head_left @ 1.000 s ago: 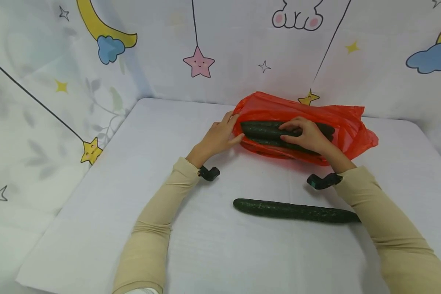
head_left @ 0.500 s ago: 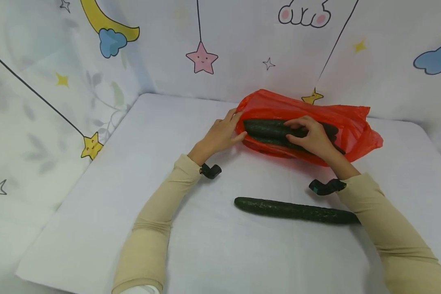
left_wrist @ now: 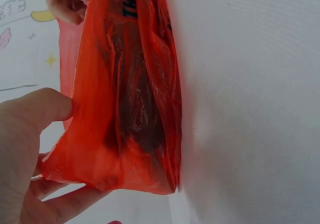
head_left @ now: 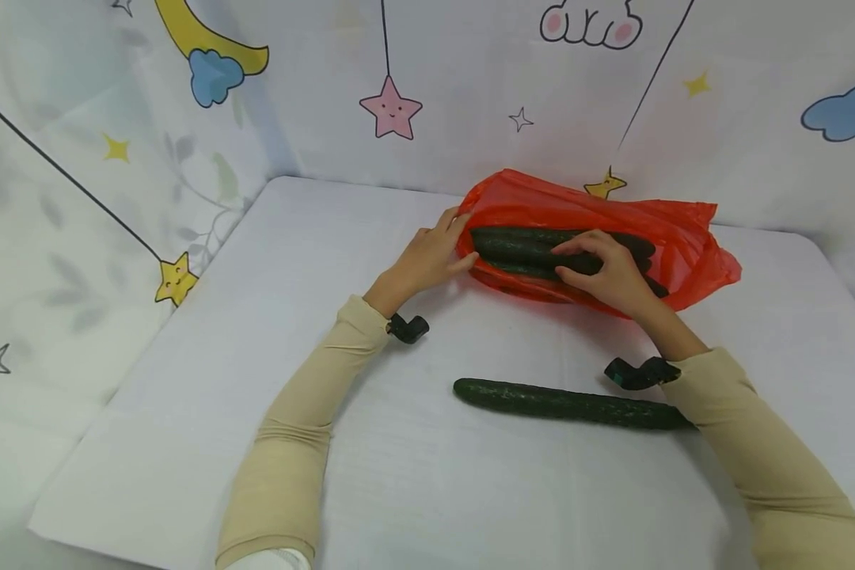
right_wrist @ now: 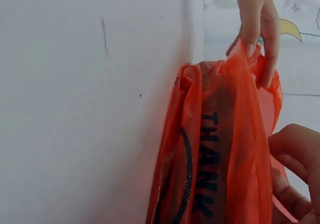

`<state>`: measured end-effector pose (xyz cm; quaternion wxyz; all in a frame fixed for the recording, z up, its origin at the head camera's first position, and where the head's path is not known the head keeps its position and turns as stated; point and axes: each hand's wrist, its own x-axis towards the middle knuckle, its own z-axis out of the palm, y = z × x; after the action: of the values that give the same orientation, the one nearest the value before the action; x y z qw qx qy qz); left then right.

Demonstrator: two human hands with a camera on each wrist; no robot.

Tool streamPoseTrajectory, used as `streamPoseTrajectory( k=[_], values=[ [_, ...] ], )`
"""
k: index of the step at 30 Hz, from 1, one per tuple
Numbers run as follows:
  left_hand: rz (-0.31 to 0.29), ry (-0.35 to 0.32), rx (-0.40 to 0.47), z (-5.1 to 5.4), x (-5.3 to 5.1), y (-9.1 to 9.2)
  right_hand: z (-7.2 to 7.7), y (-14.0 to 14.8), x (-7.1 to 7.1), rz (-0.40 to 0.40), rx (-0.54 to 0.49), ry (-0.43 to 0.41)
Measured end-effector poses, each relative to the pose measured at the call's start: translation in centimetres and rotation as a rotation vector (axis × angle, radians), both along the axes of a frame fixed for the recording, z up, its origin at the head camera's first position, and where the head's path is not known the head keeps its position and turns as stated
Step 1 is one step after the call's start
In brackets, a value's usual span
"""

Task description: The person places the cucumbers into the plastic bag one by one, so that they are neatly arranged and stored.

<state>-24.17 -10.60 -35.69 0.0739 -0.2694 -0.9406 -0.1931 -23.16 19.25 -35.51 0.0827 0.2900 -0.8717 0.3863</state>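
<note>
A red plastic bag (head_left: 684,277) lies on its side at the back of the table, its opening facing me. Several dark green cucumbers (head_left: 509,245) lie lengthwise inside it. My left hand (head_left: 425,260) holds the bag's left end, thumb at the near rim and fingers on the far side, as the left wrist view also shows. With curled fingers my right hand (head_left: 606,267) reaches into the opening and grips a cucumber; its fingertips are partly hidden. A single loose cucumber (head_left: 570,402) rests on the table in front, its right end under my right sleeve.
The white table (head_left: 427,491) spreads around the bag. Behind it hangs a white cloth (head_left: 463,79) printed with stars, moons and clouds, close to the bag. Black lettering (right_wrist: 209,164) shows on the bag's near side. A wrist camera (head_left: 641,372) sits below each hand.
My right hand has shifted slightly to the right along the cucumbers, and its wrist has dropped a little. My left hand stays at the bag's end; the loose cucumber has not moved.
</note>
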Motion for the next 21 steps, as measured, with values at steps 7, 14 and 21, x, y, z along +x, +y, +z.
streamPoseTrajectory(
  k=[7, 14, 21],
  values=[
    [0.006, -0.002, -0.006, 0.1, 0.0, 0.1, 0.2, -0.1, 1.2, 0.038, -0.018, 0.066],
    [0.007, 0.004, 0.001, 0.0, 0.2, 0.1, 0.6, -0.2, 2.2, 0.128, 0.031, 0.036],
    [0.0, 0.005, 0.005, 0.0, 0.1, 0.1, 0.7, -0.2, 3.0, 0.223, 0.094, 0.029]
  ],
)
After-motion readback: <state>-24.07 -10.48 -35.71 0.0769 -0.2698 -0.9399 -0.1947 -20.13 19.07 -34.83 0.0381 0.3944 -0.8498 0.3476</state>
